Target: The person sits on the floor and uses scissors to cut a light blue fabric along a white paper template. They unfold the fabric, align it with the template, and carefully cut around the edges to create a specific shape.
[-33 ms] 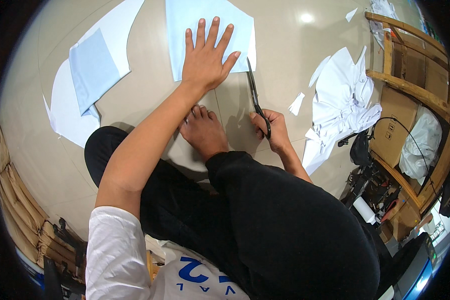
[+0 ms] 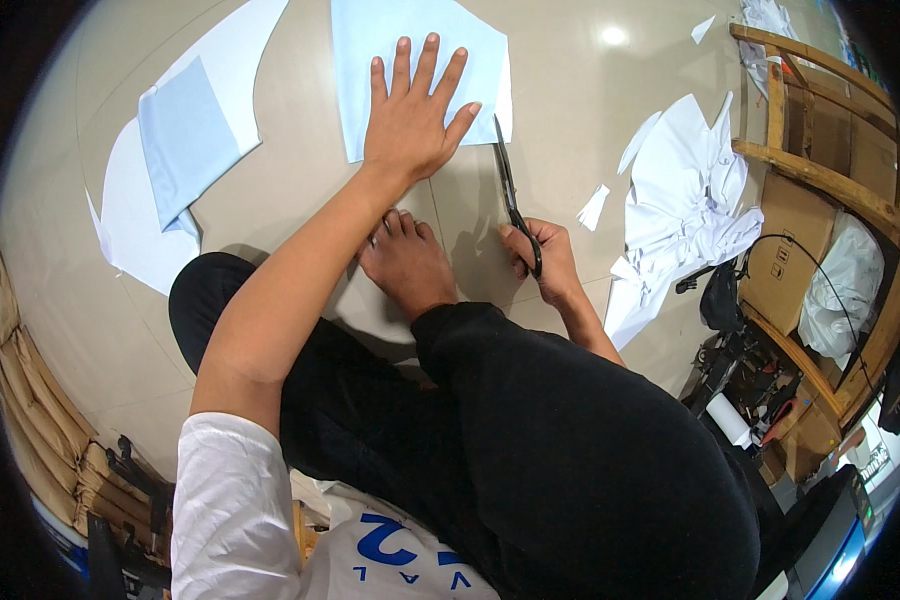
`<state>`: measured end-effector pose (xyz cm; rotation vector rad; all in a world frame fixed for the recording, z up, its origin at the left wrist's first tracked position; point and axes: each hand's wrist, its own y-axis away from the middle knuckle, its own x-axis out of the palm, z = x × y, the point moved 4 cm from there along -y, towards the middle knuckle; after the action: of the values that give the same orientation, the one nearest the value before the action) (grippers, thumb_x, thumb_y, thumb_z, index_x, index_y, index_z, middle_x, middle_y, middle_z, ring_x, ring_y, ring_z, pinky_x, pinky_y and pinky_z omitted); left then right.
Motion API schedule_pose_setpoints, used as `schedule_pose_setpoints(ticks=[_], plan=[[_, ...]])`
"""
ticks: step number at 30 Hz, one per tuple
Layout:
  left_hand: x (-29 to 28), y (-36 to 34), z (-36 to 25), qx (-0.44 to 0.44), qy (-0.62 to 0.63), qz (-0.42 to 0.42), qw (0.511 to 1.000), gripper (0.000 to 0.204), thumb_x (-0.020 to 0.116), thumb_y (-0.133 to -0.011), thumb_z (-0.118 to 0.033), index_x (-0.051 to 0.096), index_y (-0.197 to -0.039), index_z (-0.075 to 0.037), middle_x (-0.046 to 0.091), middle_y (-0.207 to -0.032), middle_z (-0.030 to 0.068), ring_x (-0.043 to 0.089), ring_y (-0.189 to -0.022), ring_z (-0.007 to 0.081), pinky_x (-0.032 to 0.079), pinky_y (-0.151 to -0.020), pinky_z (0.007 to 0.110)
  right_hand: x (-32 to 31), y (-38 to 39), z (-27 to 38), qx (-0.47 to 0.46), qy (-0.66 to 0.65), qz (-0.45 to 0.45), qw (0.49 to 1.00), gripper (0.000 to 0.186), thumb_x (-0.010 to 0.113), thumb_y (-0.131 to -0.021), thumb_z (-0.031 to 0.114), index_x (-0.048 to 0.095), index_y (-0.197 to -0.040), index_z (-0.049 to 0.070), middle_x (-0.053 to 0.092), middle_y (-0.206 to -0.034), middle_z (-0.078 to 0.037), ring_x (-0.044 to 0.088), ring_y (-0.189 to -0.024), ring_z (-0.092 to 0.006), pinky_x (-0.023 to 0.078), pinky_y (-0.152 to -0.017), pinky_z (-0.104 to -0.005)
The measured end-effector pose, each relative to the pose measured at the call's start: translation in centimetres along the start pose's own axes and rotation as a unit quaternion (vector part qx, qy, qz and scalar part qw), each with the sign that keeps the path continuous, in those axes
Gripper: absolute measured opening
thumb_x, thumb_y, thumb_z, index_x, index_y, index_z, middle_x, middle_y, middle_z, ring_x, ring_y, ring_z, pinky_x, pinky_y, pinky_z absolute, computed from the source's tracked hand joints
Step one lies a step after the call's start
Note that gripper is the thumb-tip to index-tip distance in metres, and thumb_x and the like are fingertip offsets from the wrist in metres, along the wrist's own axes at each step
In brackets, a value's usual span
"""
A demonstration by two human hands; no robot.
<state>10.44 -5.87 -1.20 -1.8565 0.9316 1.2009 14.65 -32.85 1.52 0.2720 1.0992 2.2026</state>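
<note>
My left hand [image 2: 410, 118] lies flat with fingers spread on a light blue piece of cloth [image 2: 480, 55] on the floor, pressing near its front half. A strip of white cloth [image 2: 505, 107] shows from under its right edge. In my right hand [image 2: 553, 262] is a pair of black-handled scissors [image 2: 511, 190], my fingers wrapped round the handles. The scissors point away from me, their tips at the cloth's front right corner, right of my left thumb. Whether the blades are apart cannot be made out. My bare foot [image 2: 410, 262] rests between my hands.
On the left lies white cloth [image 2: 125, 195] with a light blue piece [image 2: 185, 135] over it. Crumpled white cloth [image 2: 678, 205] and small scraps [image 2: 592, 207] lie to the right. Beyond stands a wooden frame [image 2: 820, 170] with a cardboard box [image 2: 785, 250] and plastic bag [image 2: 842, 285].
</note>
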Motion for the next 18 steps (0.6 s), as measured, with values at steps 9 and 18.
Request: schedule_pose_setpoints(ticks=[9,18], plan=[[0.18,0.08,0.06,-0.003,0.008,0.023,1.000,0.070,0.039,-0.113,-0.058,0.033,-0.173,-0.024,0.023,-0.180,0.0172,0.016,-0.165,0.0477,0.010,-0.131,0.070,0.02,-0.11,-0.16,-0.005,-0.001,0.003,1.000,0.035,0.081,-0.099,0.032,0.067,-0.075,0.009,0.061,-0.061,0.002,0.056,-0.050,-0.0062,0.042,-0.046,-0.0228],[0.25,0.10,0.13,-0.002,0.002,0.020,1.000,0.070,0.039,-0.112,-0.059,0.035,-0.172,-0.024,0.026,-0.179,0.0180,0.018,-0.165,0.0478,0.011,-0.131,0.070,0.07,-0.19,-0.28,-0.005,0.001,-0.005,1.000,0.032,0.081,-0.099,0.029,0.069,-0.077,0.008,0.060,-0.061,0.002,0.054,-0.049,-0.0060,0.040,-0.044,-0.0232]])
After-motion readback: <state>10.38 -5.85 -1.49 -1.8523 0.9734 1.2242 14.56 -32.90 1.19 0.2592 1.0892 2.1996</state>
